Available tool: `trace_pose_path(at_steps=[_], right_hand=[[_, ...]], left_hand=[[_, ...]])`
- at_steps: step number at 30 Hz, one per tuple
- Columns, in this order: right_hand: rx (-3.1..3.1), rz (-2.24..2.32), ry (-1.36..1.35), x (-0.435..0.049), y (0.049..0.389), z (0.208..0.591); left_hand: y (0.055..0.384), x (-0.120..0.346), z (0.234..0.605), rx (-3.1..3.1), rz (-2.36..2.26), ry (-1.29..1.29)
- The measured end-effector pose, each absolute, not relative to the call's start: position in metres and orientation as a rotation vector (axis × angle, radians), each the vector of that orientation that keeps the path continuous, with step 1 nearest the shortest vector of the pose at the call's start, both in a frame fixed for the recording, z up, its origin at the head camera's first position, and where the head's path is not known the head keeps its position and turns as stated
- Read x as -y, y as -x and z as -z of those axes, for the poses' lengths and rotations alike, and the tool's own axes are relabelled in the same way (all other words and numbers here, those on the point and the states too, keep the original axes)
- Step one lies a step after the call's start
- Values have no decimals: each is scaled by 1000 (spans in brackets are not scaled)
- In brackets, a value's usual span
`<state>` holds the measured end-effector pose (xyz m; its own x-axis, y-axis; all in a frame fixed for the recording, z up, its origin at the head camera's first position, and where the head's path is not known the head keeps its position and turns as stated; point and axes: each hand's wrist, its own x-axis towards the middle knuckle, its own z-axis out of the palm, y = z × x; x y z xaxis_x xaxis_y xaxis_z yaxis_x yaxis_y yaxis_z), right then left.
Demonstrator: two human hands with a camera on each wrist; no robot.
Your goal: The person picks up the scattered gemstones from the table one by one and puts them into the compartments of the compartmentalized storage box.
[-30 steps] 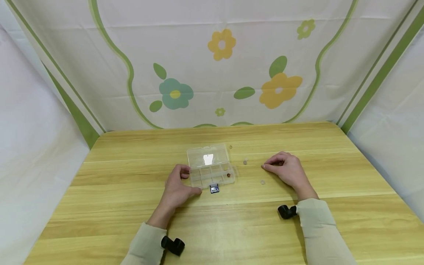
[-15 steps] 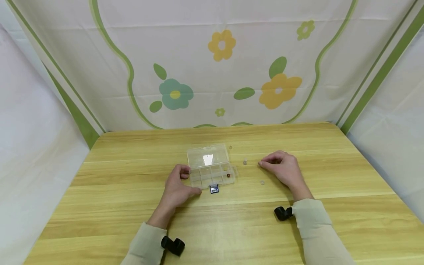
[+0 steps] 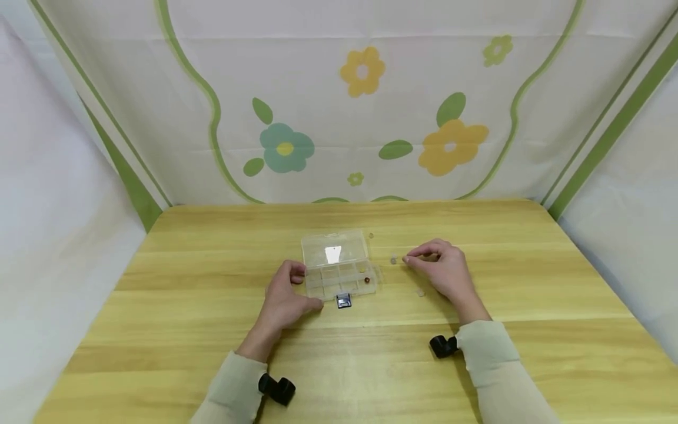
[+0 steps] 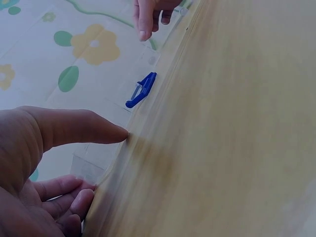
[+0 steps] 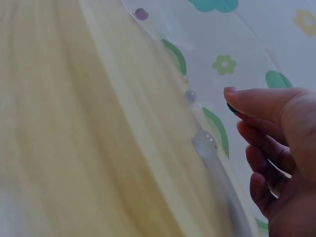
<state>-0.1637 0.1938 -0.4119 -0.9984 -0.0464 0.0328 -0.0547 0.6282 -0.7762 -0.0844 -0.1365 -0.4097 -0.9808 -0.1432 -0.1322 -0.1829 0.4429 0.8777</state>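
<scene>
A clear plastic compartment box (image 3: 331, 284) stands on the table with its lid (image 3: 318, 252) folded back and its blue latch (image 3: 344, 301) down in front. My left hand (image 3: 283, 301) holds the box by its left end, thumb at the front edge and fingers curled at the side. One red-brown bead (image 3: 367, 280) lies in a right-hand compartment. To the right of the box, my right hand (image 3: 444, 268) pinches a small dark green bead (image 5: 231, 107) between thumb and forefinger, mostly hidden by the thumb. Small clear beads (image 3: 394, 260) lie just left of its fingertips.
Another clear bead (image 3: 421, 292) rests on the wooden table (image 3: 371, 365) nearer to me, and a small one (image 3: 371, 235) lies behind, right of the lid. A flowered cloth (image 3: 328, 118) hangs along the table's back edge, with white cloth at both sides.
My right hand has moved left across the table toward the box, carrying the pinched bead. The left hand keeps its hold on the box. The head view has shifted slightly.
</scene>
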Motion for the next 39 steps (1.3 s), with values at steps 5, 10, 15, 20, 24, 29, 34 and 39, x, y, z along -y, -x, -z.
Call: trace_pose_path(at_steps=[5, 10, 15, 20, 24, 29, 34, 39], right_hand=[[2817, -1390, -89, -192, 159, 410], [2805, -1450, -153, -184, 157, 409], [2788, -1454, -198, -168, 156, 408], [2771, -1476, -253, -148, 155, 408], [2759, -1491, -316, -132, 155, 407], [2747, -1495, -393, -116, 156, 407], [2740, -1512, -466, -102, 154, 410], [2751, -1509, -483, -96, 150, 419]], left_hand=[[86, 132, 409, -2628, -1608, 280], [86, 128, 410, -2626, -1604, 284], [86, 126, 410, -2624, -1611, 280], [84, 126, 411, -2626, -1597, 292], [82, 128, 411, -2634, -1595, 299], [83, 129, 409, -2657, -1591, 301], [82, 130, 412, -2667, -1590, 315], [79, 130, 416, -2680, -1582, 303]])
